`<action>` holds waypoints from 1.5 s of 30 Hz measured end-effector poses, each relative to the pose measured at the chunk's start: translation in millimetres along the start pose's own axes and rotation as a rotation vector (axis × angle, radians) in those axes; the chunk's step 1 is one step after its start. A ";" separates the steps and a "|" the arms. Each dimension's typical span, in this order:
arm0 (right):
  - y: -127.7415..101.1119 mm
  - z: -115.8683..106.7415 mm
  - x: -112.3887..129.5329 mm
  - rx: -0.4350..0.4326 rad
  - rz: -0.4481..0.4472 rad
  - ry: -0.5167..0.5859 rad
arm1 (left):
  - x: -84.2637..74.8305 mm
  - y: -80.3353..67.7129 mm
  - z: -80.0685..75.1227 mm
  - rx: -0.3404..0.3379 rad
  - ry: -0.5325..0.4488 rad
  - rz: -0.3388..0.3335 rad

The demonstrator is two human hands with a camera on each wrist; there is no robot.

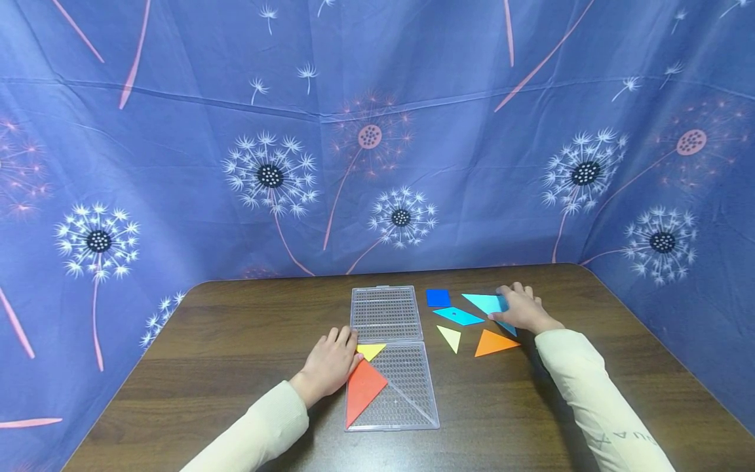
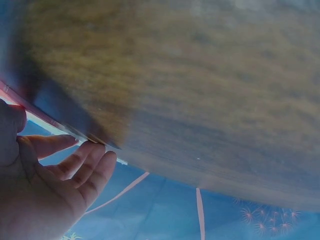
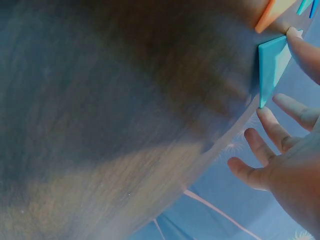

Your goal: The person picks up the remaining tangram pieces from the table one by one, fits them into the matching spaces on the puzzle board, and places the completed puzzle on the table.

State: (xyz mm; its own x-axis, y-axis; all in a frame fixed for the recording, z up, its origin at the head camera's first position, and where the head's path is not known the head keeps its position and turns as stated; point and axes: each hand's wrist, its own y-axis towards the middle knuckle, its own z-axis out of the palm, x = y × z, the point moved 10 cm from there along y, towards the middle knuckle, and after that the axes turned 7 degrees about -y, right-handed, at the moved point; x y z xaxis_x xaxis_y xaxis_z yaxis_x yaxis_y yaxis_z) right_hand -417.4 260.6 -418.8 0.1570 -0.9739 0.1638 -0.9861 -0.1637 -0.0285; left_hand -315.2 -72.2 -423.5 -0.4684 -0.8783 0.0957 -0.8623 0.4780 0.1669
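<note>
Sleeves: cream sleeves come in from the near edge of the bench (image 1: 248, 341), one on each side.
Left hand: the left hand (image 1: 328, 364) lies palm down at the left rim of the clear tray, fingers nearly straight and close together; its grip pinches nothing. The fingertips (image 1: 348, 335) reach the corner of the small yellow triangle (image 1: 371, 350), and the palm's edge touches the red triangle.
Red triangle: the red triangle (image 1: 361, 390) lies flat in the near half of the clear tray, against its left side.
Clear tray: the clear tray (image 1: 413, 393) is an opened two-part case of gridded plastic; the near half holds the red and small yellow triangles, the far half (image 1: 386, 313) shows only its grid.
Loose pieces: to the right of the tray, an orange triangle (image 1: 493, 342) and a pale yellow triangle (image 1: 451, 337) lie nearest, apart from each other. Behind them lies a cyan parallelogram (image 1: 459, 316), then a dark blue square (image 1: 438, 297).
Right hand: the right hand (image 1: 522, 308) rests on the large cyan triangle (image 1: 487, 303), fingers spread. In the right wrist view the index fingertip and a second fingertip (image 3: 265, 116) touch the piece's edges (image 3: 272, 65) while the other fingers stand free; its grip is loose, not clenched.
Backdrop: a blue cloth with dandelion print (image 1: 377, 131) hangs behind the bench.
</note>
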 end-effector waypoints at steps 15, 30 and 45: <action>0.0 -5.6 -0.8 -0.082 -0.003 -0.042 | -1.3 -2.4 -1.3 0.000 0.007 -0.004; -4.6 -10.2 3.9 -0.140 -0.041 -0.067 | -5.1 -9.4 -7.0 -0.050 0.003 0.024; -3.4 -17.2 6.3 -0.195 -0.028 -0.003 | -9.4 -13.8 -7.9 -0.035 0.016 0.024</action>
State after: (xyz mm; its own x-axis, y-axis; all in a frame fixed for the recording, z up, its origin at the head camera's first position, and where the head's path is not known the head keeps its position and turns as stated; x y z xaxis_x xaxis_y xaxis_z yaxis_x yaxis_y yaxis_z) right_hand -414.1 257.8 -400.7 0.1840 -0.9701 0.1586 -0.9733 -0.1572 0.1675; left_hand -297.4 -70.5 -419.0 -0.4853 -0.8667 0.1153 -0.8435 0.4988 0.1991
